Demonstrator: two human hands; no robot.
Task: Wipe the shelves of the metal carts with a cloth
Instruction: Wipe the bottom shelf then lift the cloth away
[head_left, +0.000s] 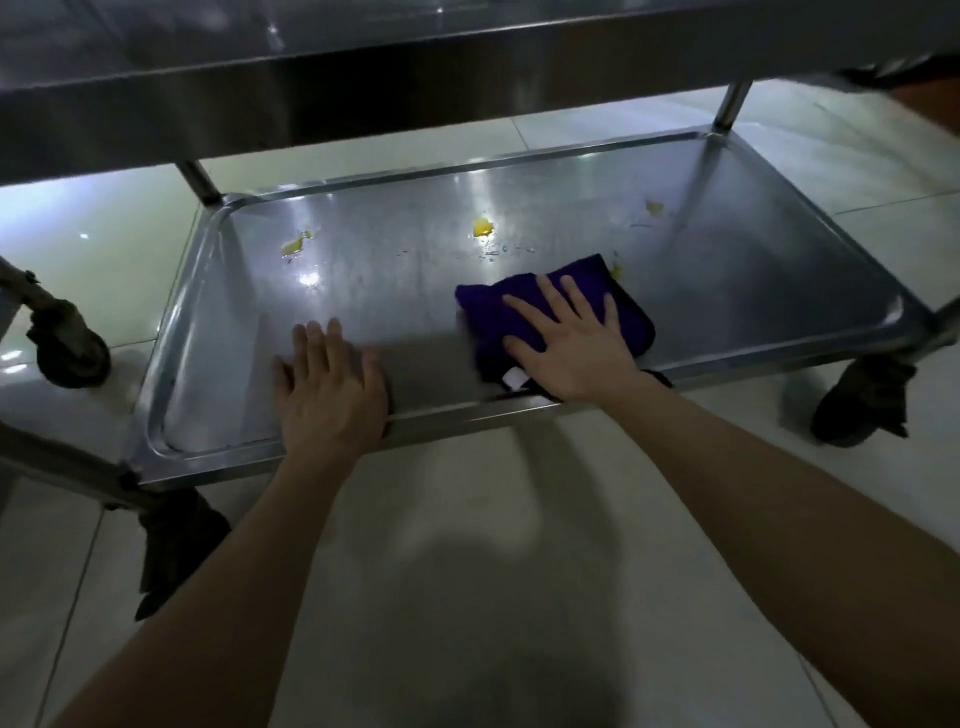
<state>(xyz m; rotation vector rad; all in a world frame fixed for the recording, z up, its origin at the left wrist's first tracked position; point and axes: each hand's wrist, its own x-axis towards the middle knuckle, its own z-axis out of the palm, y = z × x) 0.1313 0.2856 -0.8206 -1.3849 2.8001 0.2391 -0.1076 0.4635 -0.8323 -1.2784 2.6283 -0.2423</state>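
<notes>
The bottom shelf (727, 249) of a steel cart fills the middle of the head view. A folded purple cloth (631, 306) lies on it right of centre. My right hand (571, 338) presses flat on the cloth with fingers spread. My left hand (327, 384) rests flat on the shelf's near rim, fingers straight. Yellow spills dot the shelf: one at the left (293, 247), one in the middle (482, 227), one at the far right (654, 208). Small droplets trail beside the middle spill.
The cart's upper shelf (363, 78) overhangs the top of the view. Cart posts (200, 182) rise at the back corners. Caster wheels stand at the left (72, 348) and right (862, 400). Pale tiled floor (467, 571) surrounds the cart.
</notes>
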